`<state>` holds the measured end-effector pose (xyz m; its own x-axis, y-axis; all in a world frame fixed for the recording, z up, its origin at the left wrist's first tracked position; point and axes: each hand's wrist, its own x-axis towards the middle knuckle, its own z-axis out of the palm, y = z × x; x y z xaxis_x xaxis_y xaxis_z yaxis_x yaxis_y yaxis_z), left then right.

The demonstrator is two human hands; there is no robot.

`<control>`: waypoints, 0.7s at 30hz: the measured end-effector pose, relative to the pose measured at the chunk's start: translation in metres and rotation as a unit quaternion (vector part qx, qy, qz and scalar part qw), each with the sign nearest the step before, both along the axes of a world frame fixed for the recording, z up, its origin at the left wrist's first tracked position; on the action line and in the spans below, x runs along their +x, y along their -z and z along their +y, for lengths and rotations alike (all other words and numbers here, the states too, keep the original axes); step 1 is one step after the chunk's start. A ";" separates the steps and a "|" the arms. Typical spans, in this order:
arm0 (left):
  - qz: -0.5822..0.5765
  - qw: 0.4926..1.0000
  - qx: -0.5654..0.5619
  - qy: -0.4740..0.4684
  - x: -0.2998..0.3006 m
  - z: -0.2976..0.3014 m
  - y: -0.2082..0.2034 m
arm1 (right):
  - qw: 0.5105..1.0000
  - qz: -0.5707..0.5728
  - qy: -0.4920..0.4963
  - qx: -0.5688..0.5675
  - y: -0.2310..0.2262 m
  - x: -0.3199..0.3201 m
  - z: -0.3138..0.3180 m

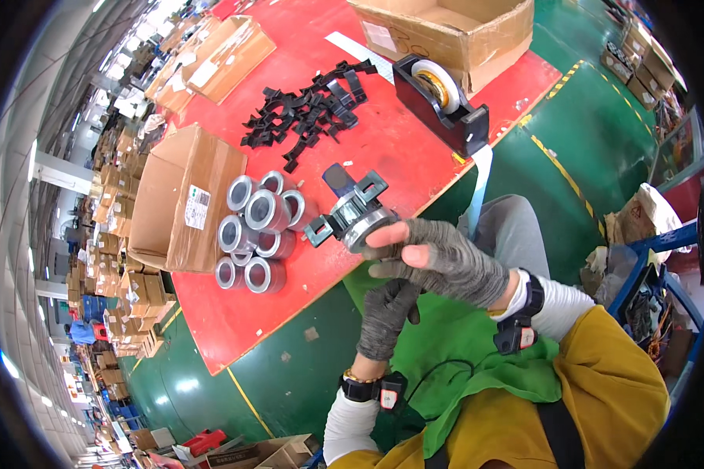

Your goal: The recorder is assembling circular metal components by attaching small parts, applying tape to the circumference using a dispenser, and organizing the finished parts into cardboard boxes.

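Note:
Held up beside the table's near edge is a round, silver-sided part (360,229) with a black clip-armed bracket (355,205) on its far side. My right hand (457,262), in a grey fingerless glove, is closed on the round part, with bare fingertips against its rim. My left hand (387,313), gloved alike, sits just below; its fingers are partly hidden behind the right hand, so their grip is unclear. Left of the held part, several silver ring-shaped cylinders (266,209) are piled on the red table (219,320). Farther back lies a heap of black plastic clips (305,113).
A black tape dispenser (442,105) with a roll stands at the table's right edge, a pale strip (481,184) hanging from it. Cardboard boxes stand on the table: an open one (184,199) at left, another (461,43) at the back right. Yellow lines mark the green floor (579,141).

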<state>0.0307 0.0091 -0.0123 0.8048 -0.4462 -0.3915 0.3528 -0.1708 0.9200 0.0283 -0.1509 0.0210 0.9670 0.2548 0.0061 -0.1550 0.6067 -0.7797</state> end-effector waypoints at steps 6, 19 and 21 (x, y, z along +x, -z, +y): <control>-0.055 0.996 0.064 0.013 0.055 0.055 -0.028 | 0.933 -0.022 -0.040 0.356 0.016 0.016 0.037; -0.216 0.961 0.107 0.133 0.156 0.025 -0.081 | 0.946 0.003 -0.050 0.321 0.018 0.015 0.026; -0.216 0.960 0.085 0.154 0.164 0.025 -0.078 | 0.954 0.005 -0.042 0.298 0.018 0.008 0.011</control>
